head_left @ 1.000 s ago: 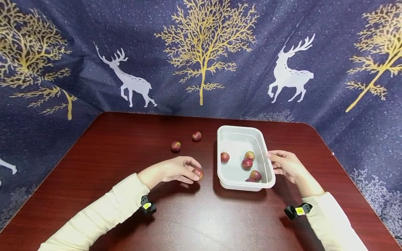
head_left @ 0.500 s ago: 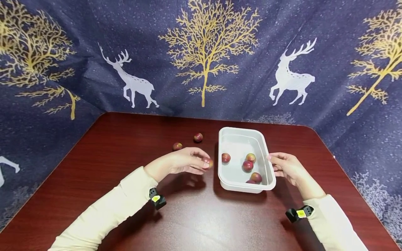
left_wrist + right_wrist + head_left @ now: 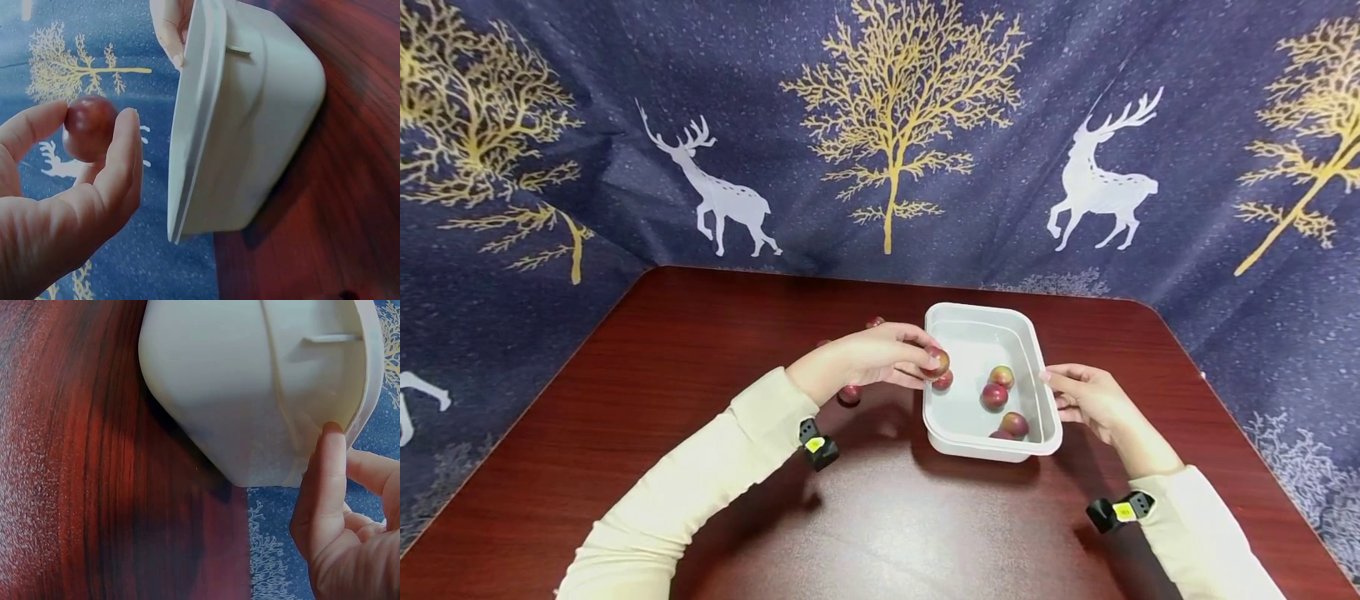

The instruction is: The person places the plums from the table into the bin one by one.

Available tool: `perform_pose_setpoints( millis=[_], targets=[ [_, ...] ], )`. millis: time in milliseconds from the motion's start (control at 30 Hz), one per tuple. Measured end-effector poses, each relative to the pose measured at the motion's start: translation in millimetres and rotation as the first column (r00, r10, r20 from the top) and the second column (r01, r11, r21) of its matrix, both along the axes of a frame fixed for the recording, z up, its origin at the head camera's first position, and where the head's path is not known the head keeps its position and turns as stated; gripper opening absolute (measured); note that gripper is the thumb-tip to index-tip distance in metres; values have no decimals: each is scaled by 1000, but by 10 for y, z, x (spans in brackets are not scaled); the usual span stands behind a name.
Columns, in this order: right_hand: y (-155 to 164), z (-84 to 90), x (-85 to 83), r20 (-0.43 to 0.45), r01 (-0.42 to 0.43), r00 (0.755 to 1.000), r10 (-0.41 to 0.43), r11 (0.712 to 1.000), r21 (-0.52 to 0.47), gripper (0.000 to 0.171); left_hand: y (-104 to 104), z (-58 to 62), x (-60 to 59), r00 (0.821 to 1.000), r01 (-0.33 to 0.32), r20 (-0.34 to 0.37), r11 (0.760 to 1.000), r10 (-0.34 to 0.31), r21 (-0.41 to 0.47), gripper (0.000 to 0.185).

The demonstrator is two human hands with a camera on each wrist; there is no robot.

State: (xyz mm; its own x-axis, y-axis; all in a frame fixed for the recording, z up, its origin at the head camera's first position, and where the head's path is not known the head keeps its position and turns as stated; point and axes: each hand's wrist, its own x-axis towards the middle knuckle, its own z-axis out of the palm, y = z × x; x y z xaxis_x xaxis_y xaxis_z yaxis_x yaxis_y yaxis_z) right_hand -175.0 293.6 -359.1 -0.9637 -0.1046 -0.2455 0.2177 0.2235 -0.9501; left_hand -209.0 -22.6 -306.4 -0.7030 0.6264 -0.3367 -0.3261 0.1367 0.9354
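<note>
Fruit (image 3: 937, 363), round and red with a paler patch, is pinched between the thumb and fingers of the left hand (image 3: 880, 357), held up off the table and, in the head view, overlapping the left rim of a white container (image 3: 979, 448); the left wrist view shows it apart from the rim. The container stands upright on the table, and the right hand (image 3: 1084, 398) grips its right rim, thumb on top and fingers against the outer wall below. Inside, more of the same kind lie on the floor of the container: one red piece (image 3: 943, 381) near the left wall, a yellow-green piece (image 3: 1002, 377) with a dark red piece (image 3: 995, 396) just beside it, and two near the front, a mottled piece (image 3: 1015, 425) and a partly hidden piece (image 3: 1002, 435). Outside, a loose piece (image 3: 849, 395) shows at the lower edge of the left hand, and a far piece (image 3: 876, 322) peeks out behind it. Cream sleeves (image 3: 700, 483) cover both arms, each with a black wrist camera (image 3: 818, 450). Under everything spreads the dark red wooden table (image 3: 895, 517), and behind it hangs a blue cloth (image 3: 820, 242) printed with gold trees (image 3: 891, 133) and white deer (image 3: 1105, 192)
</note>
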Motion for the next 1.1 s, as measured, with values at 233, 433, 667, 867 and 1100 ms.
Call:
perform_pose_setpoints(
  millis=[233, 433, 667, 867, 1100],
  targets=[
    [11, -3, -18, -3, -15, 1000, 15, 1000, 2, 31, 204, 85, -36, 999, 31, -8, 1000, -31, 1, 27],
    [18, -11, -12, -2, -8, 1000, 9, 1000, 15, 24, 365, 47, -68, 997, 74, -7, 996, -74, -40, 28],
    [21, -14, -17, -9, -12, 1000, 13, 1000, 25, 30, 564, -59, -79, 992, 124, 24, 989, -123, -75, 28],
    [26, -20, -16, -12, -14, 1000, 14, 1000, 1, 17, 697, -168, -70, 990, 137, 37, 986, -134, -90, 30],
    [19, -15, -22, -21, -25, 999, 25, 1000, 2, 16, 798, -250, -42, 988, 150, 51, 984, -145, -102, 35]
  ],
)
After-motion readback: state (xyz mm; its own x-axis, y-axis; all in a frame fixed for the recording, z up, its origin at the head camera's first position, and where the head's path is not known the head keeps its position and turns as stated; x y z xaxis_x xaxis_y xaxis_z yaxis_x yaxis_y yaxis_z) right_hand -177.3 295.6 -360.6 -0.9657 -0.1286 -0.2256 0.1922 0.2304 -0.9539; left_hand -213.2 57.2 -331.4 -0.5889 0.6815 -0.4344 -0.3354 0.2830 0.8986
